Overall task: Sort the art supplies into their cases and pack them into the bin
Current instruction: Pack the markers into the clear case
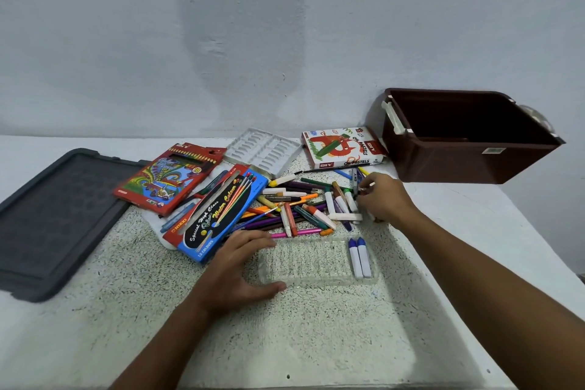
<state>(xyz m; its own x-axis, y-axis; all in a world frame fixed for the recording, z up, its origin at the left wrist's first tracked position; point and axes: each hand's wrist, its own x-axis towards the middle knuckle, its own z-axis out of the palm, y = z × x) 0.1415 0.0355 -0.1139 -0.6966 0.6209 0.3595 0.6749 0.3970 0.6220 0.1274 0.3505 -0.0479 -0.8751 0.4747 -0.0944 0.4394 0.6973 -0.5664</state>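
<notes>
A heap of loose pastels, pencils and markers [304, 206] lies mid-table. My right hand [384, 198] reaches into its right end, fingertips pinching a small stick there. My left hand [240, 266] rests open against the left end of a clear plastic tray [304, 263], thumb and fingers spread along its edge. Two blue-tipped pastels [360, 258] lie at the tray's right end. The oil pastels box [343, 147], a white moulded insert [264, 150], a blue water-colour box [218, 215] and a red pencil box [169, 180] sit behind the heap. The brown bin [468, 136] stands at the back right.
A dark grey lid [53, 218] lies flat at the left, hanging near the table edge. The wall runs close behind the boxes. The speckled table surface [285, 332] stretches in front of the tray.
</notes>
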